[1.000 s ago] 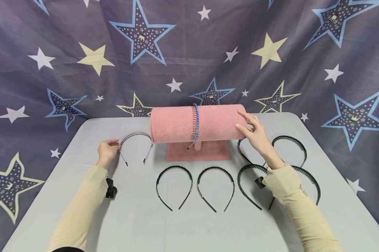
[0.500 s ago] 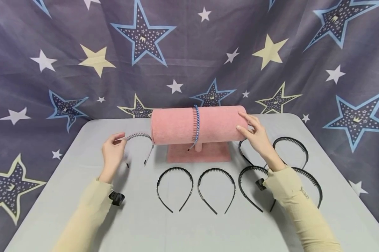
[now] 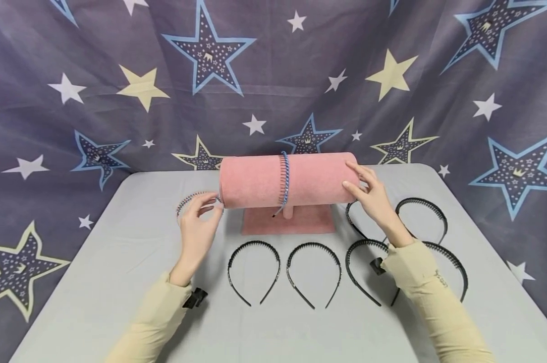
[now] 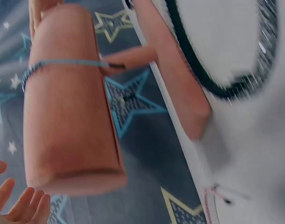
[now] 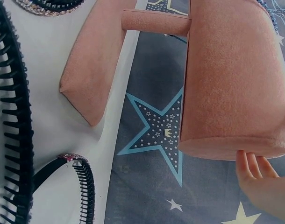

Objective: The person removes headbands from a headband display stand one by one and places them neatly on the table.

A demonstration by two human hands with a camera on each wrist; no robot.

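A pink roll-shaped headband stand (image 3: 251, 181) stands on the table, its roll level on a short post. A blue twisted headband with comb teeth (image 3: 284, 179) is around the roll's middle. My left hand (image 3: 198, 227) is at the roll's left end, fingers spread, with nothing between them in the left wrist view. A thin toothed headband (image 3: 184, 200) lies behind that hand, mostly covered by it in the head view. My right hand (image 3: 373, 199) rests at the roll's right end; in the right wrist view its fingertips (image 5: 252, 161) touch the end face.
Two black toothed headbands, one left (image 3: 254, 243) and one right (image 3: 313, 245), lie in front of the stand. Several more black headbands (image 3: 421, 200) lie under and beside the right forearm. A star-patterned curtain (image 3: 273, 75) hangs behind the table (image 3: 264, 333).
My left hand has moved right, from beside the thin headband, across it to the roll's left end. The right hand stays at the right end.
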